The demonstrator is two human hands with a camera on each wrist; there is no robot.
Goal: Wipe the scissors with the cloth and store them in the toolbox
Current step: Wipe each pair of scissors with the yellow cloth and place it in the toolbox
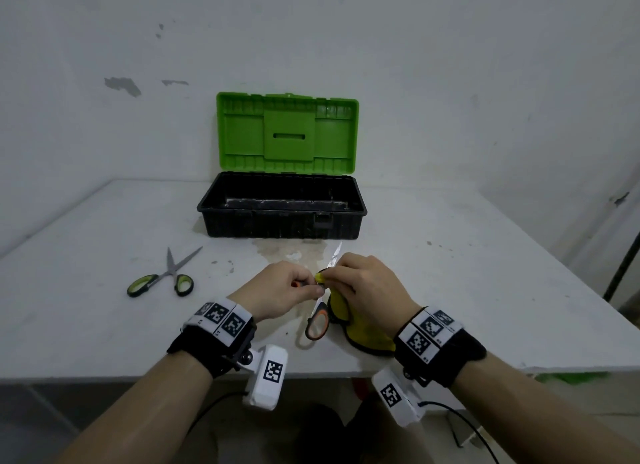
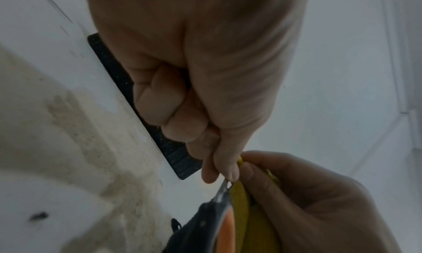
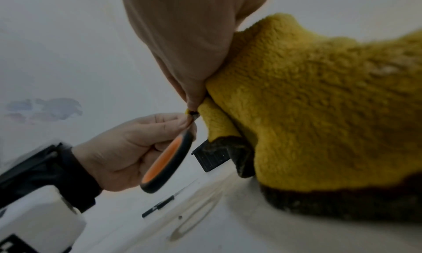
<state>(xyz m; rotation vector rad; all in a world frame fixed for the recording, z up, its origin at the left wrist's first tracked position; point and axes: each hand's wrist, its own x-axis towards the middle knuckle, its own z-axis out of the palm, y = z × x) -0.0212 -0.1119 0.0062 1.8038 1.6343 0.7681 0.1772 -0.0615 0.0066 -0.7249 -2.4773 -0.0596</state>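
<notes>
White bench [image 1: 450,273] carries an open plastic toolbox [image 1: 282,217], black tub with green lid propped up, at 12 o'clock from the hands; tub looks empty. Green-handled steel scissors [image 1: 162,278] lie on the bench at 10 o'clock, untouched. Yellow fleece cloth with dark edging [image 1: 349,320] is bunched in the right hand [image 1: 367,283], fingers pinching it round the blade of the orange-and-black-handled scissors [image 1: 318,320]. Left hand [image 1: 280,287] is curled round one handle loop, steadying the pair just above the bench, tip toward 1 o'clock. Step in hand: wiping the blade, storing not yet done. Next move likely calls for sliding the cloth tipward along the blade, keeping fingers off the edge. Only the head view shows toolbox opening and second pair; right wrist view alone shows the cloth's fold over the blade; left wrist view shows thumbs meeting at the pivot
</notes>
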